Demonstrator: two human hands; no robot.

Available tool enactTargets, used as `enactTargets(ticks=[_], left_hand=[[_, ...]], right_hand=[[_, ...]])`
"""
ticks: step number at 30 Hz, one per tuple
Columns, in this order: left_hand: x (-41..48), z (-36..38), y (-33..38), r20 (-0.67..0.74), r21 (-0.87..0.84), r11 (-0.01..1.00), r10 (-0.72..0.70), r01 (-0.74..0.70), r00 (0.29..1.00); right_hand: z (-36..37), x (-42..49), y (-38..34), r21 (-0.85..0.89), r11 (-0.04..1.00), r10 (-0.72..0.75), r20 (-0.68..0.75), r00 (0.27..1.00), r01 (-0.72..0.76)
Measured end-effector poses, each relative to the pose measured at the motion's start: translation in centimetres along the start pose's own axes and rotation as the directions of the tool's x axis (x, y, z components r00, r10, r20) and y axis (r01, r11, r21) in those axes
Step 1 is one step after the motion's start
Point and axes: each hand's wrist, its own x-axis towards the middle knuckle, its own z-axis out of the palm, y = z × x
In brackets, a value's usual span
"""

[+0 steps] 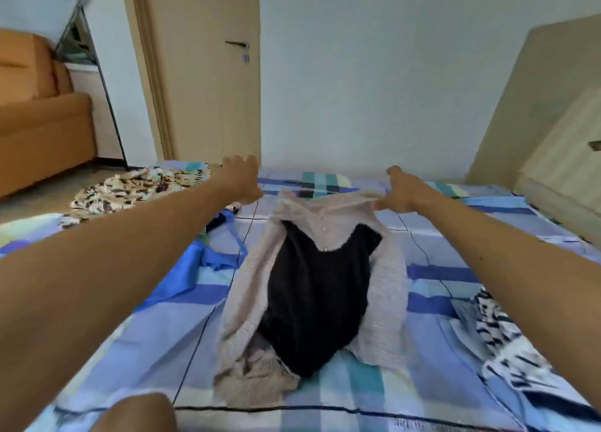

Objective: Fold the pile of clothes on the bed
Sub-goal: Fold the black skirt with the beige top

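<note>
Two hands reach over the bed (136,334) in the head view. The pink cardigan (388,288) lies centred, its long axis running away from the person, a black garment (312,301) within its open front. The right hand (401,191) pinches the far right shoulder. The left hand (242,179), fingers relaxed and empty, hovers near the far left shoulder.

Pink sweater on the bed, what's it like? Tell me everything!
The pink sweater is a pale, fuzzy-looking knit with a black part down its middle and tiny buttons near the collar. It lies lengthwise on the striped bedsheet, near hem crumpled. The right hand pinches its far right corner; the left hand is open nearby.
</note>
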Motion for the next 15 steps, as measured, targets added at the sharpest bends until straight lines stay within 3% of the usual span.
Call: enactTargets(ticks=[1, 3, 7, 9, 11, 13, 15], left_hand=[[-0.2, 2.4, 0.2, 0.042, -0.002, 0.999, 0.051, -0.051, 0.998], [-1.9, 7.2, 0.7, 0.26, -0.1, 0.98, 0.192, -0.171, 0.946], [-6.2, 16.8, 0.0, 0.489, -0.209, 0.972, 0.202, -0.111, 0.849], [-7.2, 20.9, -1.3, 0.415, -0.227, 0.97, 0.176, -0.086, 0.893], [-7.3, 24.3, -2.4, 0.291, -0.254, 0.961, 0.188, -0.113, 0.938], [-7.1, 26.2, -2.4, 0.195, -0.314, 0.932, 0.252, -0.183, 0.948], [-7.2, 25.7, -1.4, 0.082, -0.48, 0.848, 0.296, -0.223, 0.952]], right_hand=[[2.2, -0.5, 0.3, 0.043, 0.999, -0.016, 0.021, 1.0, 0.015], [6.1, -3.0, 0.8, 0.13, 0.99, -0.067, 0.1, 0.993, 0.053], [14.4, -7.6, 3.2, 0.292, 0.952, -0.202, 0.369, 0.907, 0.094], [18.3, -9.5, 3.8, 0.3, 0.95, -0.22, 0.454, 0.863, 0.084], [21.6, -10.5, 3.9, 0.305, 0.95, -0.201, 0.447, 0.872, 0.063], [24.3, -10.9, 3.4, 0.31, 0.947, -0.201, 0.367, 0.908, 0.084], [26.4, -11.1, 2.6, 0.354, 0.926, -0.225, 0.238, 0.945, 0.132]])
